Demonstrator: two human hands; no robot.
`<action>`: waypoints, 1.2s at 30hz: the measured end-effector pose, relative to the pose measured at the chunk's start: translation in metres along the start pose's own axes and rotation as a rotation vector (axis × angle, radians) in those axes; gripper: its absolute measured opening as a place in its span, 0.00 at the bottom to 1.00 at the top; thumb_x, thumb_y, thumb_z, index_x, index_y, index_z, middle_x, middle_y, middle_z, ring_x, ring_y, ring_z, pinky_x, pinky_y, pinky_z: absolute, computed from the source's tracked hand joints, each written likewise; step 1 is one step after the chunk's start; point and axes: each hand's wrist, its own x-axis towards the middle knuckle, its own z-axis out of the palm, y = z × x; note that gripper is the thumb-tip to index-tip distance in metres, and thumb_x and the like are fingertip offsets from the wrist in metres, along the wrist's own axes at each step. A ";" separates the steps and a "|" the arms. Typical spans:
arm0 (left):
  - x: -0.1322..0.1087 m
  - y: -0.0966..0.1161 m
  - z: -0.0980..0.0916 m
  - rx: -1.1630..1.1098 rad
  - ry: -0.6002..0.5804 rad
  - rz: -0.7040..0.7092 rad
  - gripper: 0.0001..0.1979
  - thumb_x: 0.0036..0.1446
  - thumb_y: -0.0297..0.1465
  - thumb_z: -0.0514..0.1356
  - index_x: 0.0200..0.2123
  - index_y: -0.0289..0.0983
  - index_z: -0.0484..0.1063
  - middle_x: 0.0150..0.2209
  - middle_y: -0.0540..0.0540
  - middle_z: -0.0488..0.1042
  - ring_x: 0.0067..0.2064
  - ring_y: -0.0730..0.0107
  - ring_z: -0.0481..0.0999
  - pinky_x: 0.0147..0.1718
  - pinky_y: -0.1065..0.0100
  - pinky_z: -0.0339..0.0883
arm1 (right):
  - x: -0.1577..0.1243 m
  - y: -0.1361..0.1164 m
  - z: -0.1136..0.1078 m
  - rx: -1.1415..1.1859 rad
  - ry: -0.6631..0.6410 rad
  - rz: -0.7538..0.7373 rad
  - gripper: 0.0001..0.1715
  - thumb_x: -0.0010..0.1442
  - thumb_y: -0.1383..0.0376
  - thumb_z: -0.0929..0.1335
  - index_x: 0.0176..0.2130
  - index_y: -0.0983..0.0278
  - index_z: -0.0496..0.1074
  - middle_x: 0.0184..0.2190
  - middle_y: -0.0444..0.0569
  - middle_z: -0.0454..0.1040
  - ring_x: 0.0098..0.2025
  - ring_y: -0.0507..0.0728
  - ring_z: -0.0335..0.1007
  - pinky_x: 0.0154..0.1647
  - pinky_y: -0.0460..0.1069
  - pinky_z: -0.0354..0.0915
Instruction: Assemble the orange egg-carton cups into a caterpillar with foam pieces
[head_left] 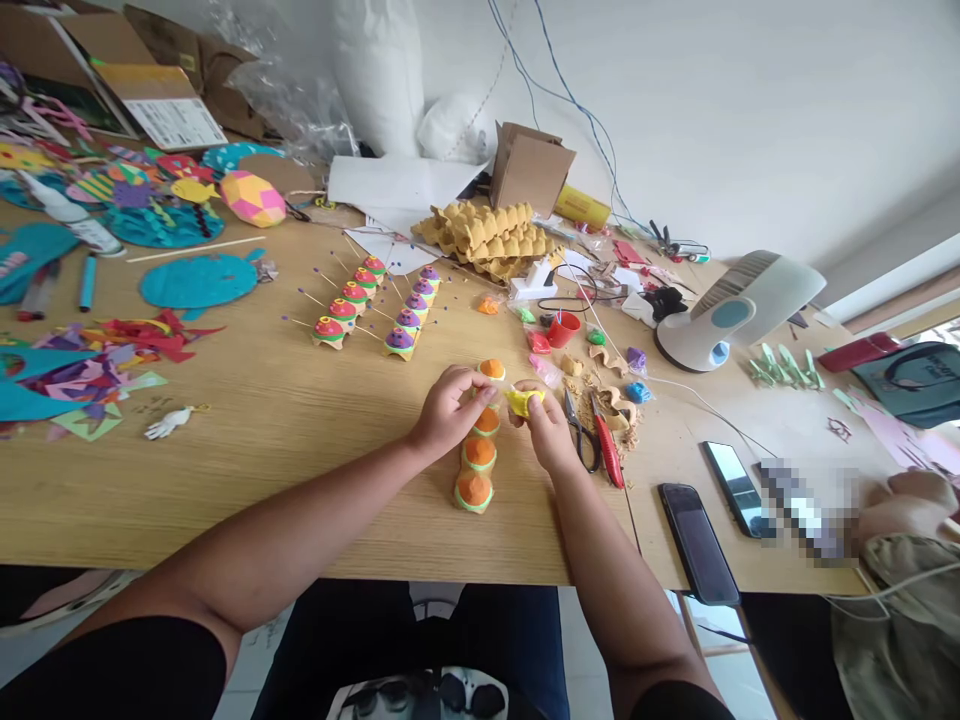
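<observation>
My left hand [448, 410] and my right hand [546, 428] meet over the wooden table [285, 470], both pinching a lump of yellow clay [524, 401]. Between them runs a row of orange-topped, green-rimmed egg-carton cups [475, 478], from near the table's front edge up to one cup [492, 369] just past my fingers. My left hand's fingertips curl beside the row; whether they touch a cup is unclear.
Two finished caterpillar rows with pins [379, 305] lie further back. Scissors [581, 432], a red-handled tool [607, 450] and clay bits sit right of my hands. Two phones [699, 543], a fan [739, 310], egg cartons [487, 235] and paper crafts [135, 210] fill the rest. Another person's hand [911, 500] rests far right.
</observation>
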 end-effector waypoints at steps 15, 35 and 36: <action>-0.004 0.006 -0.001 0.028 -0.059 0.085 0.12 0.70 0.37 0.56 0.33 0.41 0.69 0.33 0.47 0.74 0.40 0.63 0.73 0.44 0.60 0.67 | -0.004 -0.008 0.006 -0.186 -0.100 -0.054 0.29 0.65 0.44 0.69 0.25 0.61 0.65 0.19 0.41 0.65 0.23 0.50 0.57 0.27 0.48 0.55; -0.002 0.016 -0.004 -0.028 -0.142 0.078 0.14 0.71 0.40 0.54 0.33 0.41 0.68 0.33 0.46 0.72 0.41 0.61 0.72 0.45 0.58 0.68 | 0.002 0.002 0.006 0.196 -0.013 0.103 0.25 0.49 0.50 0.80 0.38 0.61 0.73 0.26 0.39 0.67 0.27 0.49 0.58 0.29 0.47 0.57; -0.002 0.017 -0.004 -0.019 -0.159 0.082 0.13 0.71 0.40 0.54 0.33 0.41 0.68 0.33 0.46 0.73 0.41 0.61 0.72 0.46 0.57 0.67 | 0.002 0.002 0.007 0.168 0.013 0.092 0.25 0.49 0.50 0.80 0.37 0.61 0.72 0.26 0.39 0.67 0.27 0.50 0.57 0.29 0.47 0.57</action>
